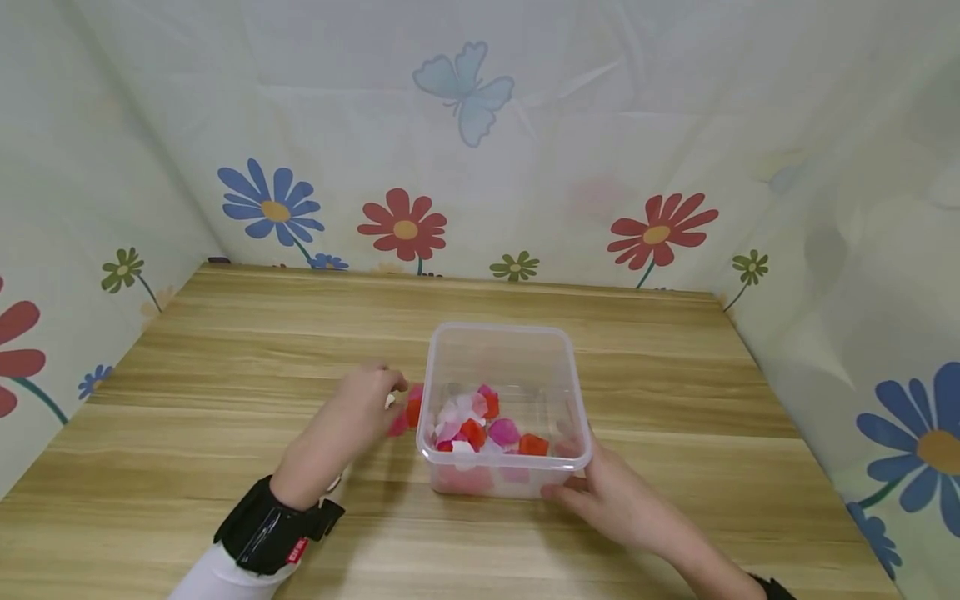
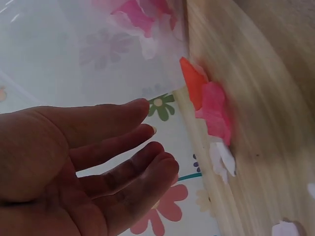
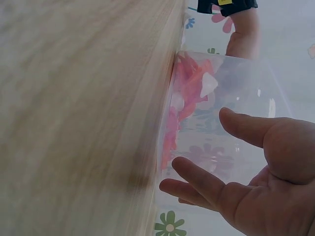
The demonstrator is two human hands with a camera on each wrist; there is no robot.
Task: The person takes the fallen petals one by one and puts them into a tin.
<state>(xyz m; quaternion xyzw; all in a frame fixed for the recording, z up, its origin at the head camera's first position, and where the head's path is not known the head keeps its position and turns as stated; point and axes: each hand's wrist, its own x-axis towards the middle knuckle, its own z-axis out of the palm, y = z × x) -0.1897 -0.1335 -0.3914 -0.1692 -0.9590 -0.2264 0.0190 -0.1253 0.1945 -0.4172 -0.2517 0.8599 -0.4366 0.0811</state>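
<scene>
A clear plastic box (image 1: 501, 354) stands on the table, holding crumpled paper-like scraps (image 1: 463, 417) in white, pink, red and orange. My left hand (image 1: 362, 408) is just left of the box with its fingers loosely bent. In the left wrist view nothing lies between the thumb and fingers. Close by on the table are an orange scrap (image 2: 193, 83), a pink scrap (image 2: 215, 110) and a white scrap (image 2: 222, 161). My right hand (image 1: 618, 496) is at the box's front right corner. Its thumb (image 3: 246, 127) and fingers (image 3: 199, 182) spread out against the clear wall.
The wood-grain table (image 1: 300, 333) reaches back to a white curtain (image 1: 525, 167) printed with flowers and a butterfly. The curtain also encloses both sides. Another white scrap (image 2: 285, 228) lies farther off on the table in the left wrist view.
</scene>
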